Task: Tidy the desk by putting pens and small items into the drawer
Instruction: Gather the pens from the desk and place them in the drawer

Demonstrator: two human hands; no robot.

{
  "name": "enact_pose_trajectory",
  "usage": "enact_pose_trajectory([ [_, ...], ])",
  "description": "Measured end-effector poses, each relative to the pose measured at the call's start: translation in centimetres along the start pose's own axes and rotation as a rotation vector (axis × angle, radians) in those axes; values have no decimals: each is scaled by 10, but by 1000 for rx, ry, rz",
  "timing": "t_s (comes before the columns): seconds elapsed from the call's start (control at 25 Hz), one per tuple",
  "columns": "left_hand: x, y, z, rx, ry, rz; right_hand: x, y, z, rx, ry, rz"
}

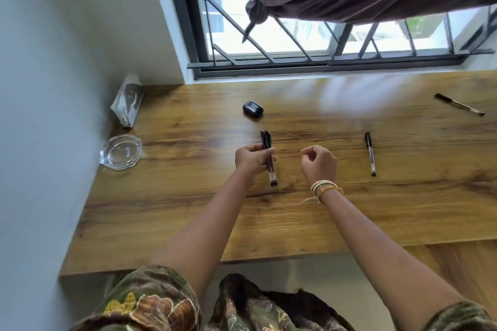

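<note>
Pens (270, 161), at least two and held as a bundle, are gripped in the left hand (252, 160) just above the table (188, 223), caps pointing toward the window and tips toward the person. The left fingers (269, 152) are curled round the barrels. The right hand (318, 162) hovers beside the bundle, apart from it, with its fingers loosely curled and holding nothing. A third pen (370, 154) lies on the table just to the right of the right hand, and a fourth pen (460, 104) lies well apart near the far right edge. A small dark case (252, 108) rests on the table beyond the hands, toward the window. At the left end stand a glass ashtray (120, 152) and a clear packet (127, 101) leaning against the wall. No drawer is visible, so its position and whether it is opened cannot be told. Judged progress: collection is partly done, with some pens gathered in one hand. Remaining work appears to be picking up the two loose pens and the case, then placing everything in the drawer.
</note>
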State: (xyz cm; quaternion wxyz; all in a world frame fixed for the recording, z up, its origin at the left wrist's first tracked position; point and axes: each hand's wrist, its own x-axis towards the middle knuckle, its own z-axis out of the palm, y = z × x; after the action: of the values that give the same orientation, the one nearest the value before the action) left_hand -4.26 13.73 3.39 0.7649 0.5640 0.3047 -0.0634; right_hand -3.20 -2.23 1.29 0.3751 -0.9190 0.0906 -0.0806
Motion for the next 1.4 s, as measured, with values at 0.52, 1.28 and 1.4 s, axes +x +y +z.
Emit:
enact_pose_trajectory([
  [0.52, 16, -26, 103, 80, -41, -57, 58, 91, -71, -68, 172, 204],
  [1.28, 24, -41, 205, -91, -109, -96, 96, 94, -103, 421, -205, 190],
  [1.4, 38, -39, 226, -81, -101, -86, 126, 112, -112, 327, -135, 168],
])
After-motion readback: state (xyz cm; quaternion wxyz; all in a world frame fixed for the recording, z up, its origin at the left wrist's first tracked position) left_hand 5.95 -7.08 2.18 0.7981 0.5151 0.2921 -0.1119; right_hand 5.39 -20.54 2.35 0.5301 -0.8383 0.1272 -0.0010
